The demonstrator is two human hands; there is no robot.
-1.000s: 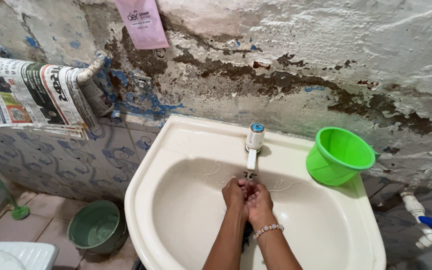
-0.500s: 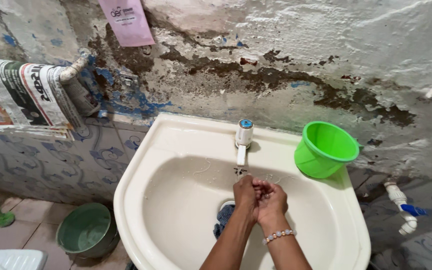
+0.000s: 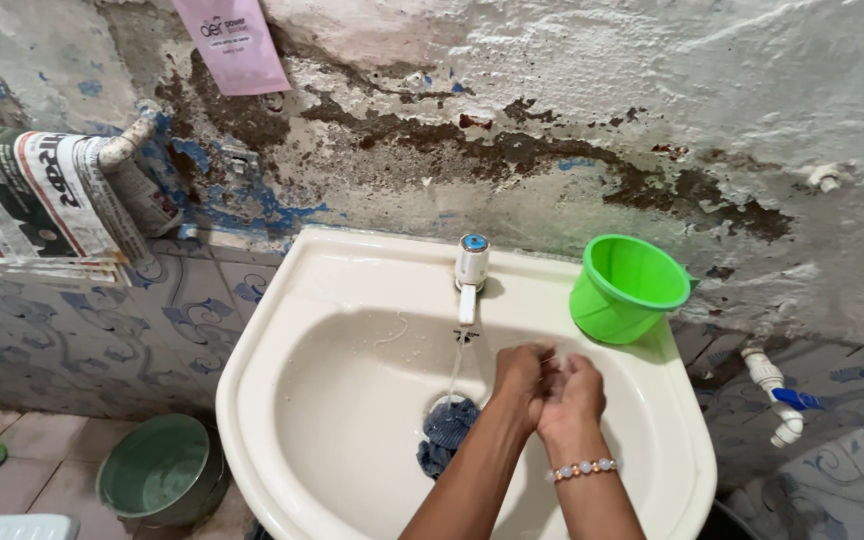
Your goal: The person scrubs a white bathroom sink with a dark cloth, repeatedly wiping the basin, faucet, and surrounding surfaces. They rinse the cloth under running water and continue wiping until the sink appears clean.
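Observation:
My left hand (image 3: pixel 519 379) and my right hand (image 3: pixel 574 390) are pressed together over the cream sink (image 3: pixel 282 330), to the right of the water stream. Their fingers are interlocked and I cannot see anything held between them. A beaded bracelet (image 3: pixel 580 468) circles my right wrist. A thin stream of water runs from the white tap (image 3: pixel 470 266) with a blue cap, falling onto a blue checked cloth (image 3: pixel 444 431) that lies over the drain.
A green plastic mug (image 3: pixel 627 288) sits tilted on the sink's back right corner. A dark green bucket (image 3: pixel 157 480) stands on the floor at left. Newspaper (image 3: pixel 37 195) hangs over a pipe at left. A pink sachet (image 3: pixel 230 45) hangs on the peeling wall. A white pipe valve (image 3: pixel 777 398) sticks out at right.
My joined hands have moved right, out from under the tap, so the water stream and the blue cloth in the drain now show. The view has shifted right.

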